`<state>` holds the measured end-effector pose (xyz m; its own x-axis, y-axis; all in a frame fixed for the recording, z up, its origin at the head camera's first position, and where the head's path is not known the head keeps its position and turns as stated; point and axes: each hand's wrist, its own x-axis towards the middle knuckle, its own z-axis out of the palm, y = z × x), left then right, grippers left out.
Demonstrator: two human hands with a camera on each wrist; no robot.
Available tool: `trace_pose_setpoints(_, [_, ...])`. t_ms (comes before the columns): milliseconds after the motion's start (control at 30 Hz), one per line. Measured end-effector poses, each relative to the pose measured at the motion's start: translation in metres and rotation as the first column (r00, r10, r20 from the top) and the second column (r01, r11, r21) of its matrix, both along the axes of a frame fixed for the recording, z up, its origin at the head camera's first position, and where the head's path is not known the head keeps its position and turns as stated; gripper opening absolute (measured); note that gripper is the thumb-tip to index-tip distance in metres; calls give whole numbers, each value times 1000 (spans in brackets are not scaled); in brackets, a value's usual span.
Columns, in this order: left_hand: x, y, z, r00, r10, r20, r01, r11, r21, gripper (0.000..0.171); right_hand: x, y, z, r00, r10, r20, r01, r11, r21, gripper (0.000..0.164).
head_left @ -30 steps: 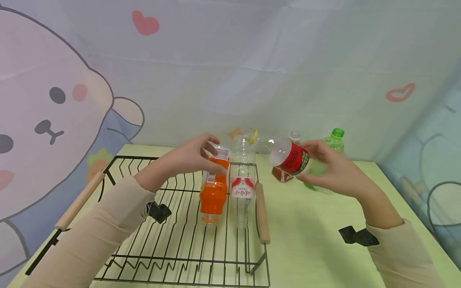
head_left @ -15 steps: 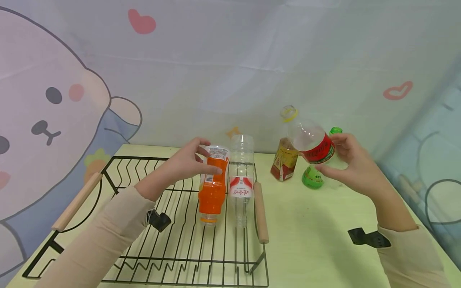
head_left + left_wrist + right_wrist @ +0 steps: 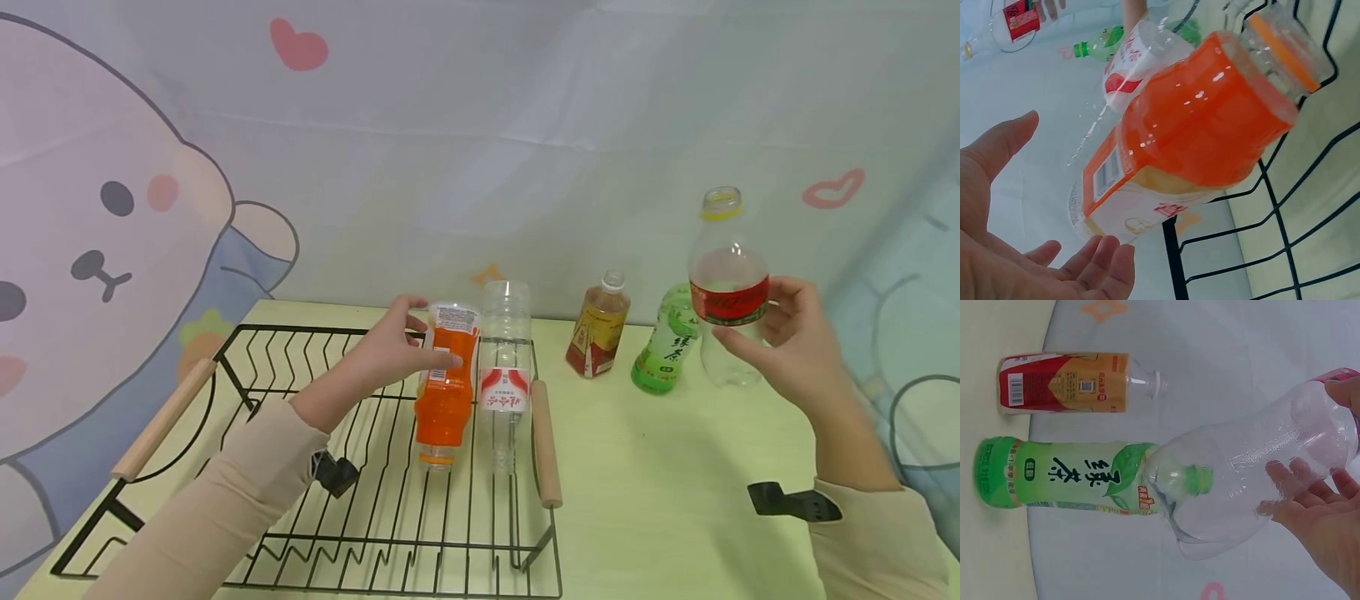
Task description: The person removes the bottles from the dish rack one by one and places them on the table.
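My right hand grips a clear plastic bottle with a red label and a yellow neck ring, upright with its mouth uncapped. In the right wrist view this bottle's bare base overlaps the green tea bottle. My left hand is beside the upper end of an orange-labelled bottle, which leans neck-down in the black wire rack. In the left wrist view its thumb stands apart from that bottle, and the loosely bent fingers are right at its base. A clear bottle with a red-and-white label leans neck-down alongside.
A yellow-and-red labelled bottle stands on the pale green table to the left of the green tea bottle. The rack has wooden handles, with the right handle near the clear bottle. A printed cloth hangs behind.
My right hand has carried the clear red-labelled bottle to the right, and the bottle has turned from tilted to upright. My left hand has shifted slightly left; the bottles in the rack stay put.
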<state>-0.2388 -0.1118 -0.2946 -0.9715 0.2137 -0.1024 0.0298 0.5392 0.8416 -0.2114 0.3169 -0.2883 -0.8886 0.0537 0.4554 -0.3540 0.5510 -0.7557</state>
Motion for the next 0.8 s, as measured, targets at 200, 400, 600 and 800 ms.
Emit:
trace_pose_setpoints(200, [2,0,-9,999,45,17,-45,999,23,94,-2,12,-5,998,-67,5,67,992,-102,59])
trace_pose_setpoints(400, [4,2,-17,995,75,58,-77,997,29,100,-6,20,-12,997,-76,16,77,951,-298,60])
trace_pose_setpoints(600, [5,3,-26,993,80,82,-83,996,35,103,-12,30,-21,997,-71,34,79,910,-407,63])
trace_pose_setpoints(800, [7,-1,-37,994,65,88,-64,998,-10,102,-19,39,-35,992,-91,85,119,891,-438,66])
